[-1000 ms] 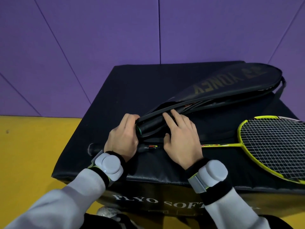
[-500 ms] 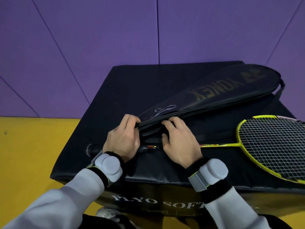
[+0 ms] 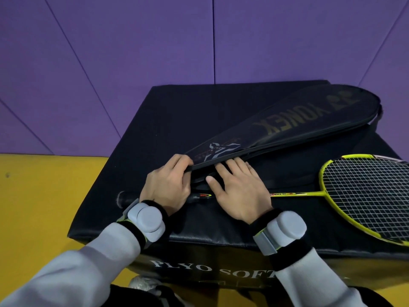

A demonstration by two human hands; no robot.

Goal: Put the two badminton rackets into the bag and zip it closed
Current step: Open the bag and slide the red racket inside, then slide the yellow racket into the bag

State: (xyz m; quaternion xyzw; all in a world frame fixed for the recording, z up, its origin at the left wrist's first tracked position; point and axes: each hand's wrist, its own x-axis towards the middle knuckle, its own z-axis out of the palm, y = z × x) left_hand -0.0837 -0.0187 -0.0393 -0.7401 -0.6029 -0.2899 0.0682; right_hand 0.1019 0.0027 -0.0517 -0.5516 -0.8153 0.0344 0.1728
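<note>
A black racket bag [image 3: 294,125] with gold lettering lies diagonally on the black foam box [image 3: 181,111], its narrow end toward me. My left hand [image 3: 166,187] grips that narrow end, fingers curled over the top flap's edge. My right hand [image 3: 239,191] lies flat beside it, fingertips tucked under the flap at the opening. A yellow-framed racket [image 3: 358,196] lies outside the bag in front of it, head to the right, shaft passing under my right hand, black handle [image 3: 126,197] sticking out left of my left wrist. Whether a second racket sits inside the bag is hidden.
The foam box's front edge [image 3: 199,242] is just beyond my wrists, with white lettering on its face. Yellow floor [image 3: 44,207] lies to the left and purple padded wall [image 3: 155,52] behind. The racket head overhangs toward the box's right front.
The bag's top flap has come down over the opening, hiding the dark handle seen inside it earlier. My right fingers curled in, then spread flat under the flap. The yellow racket has not moved.
</note>
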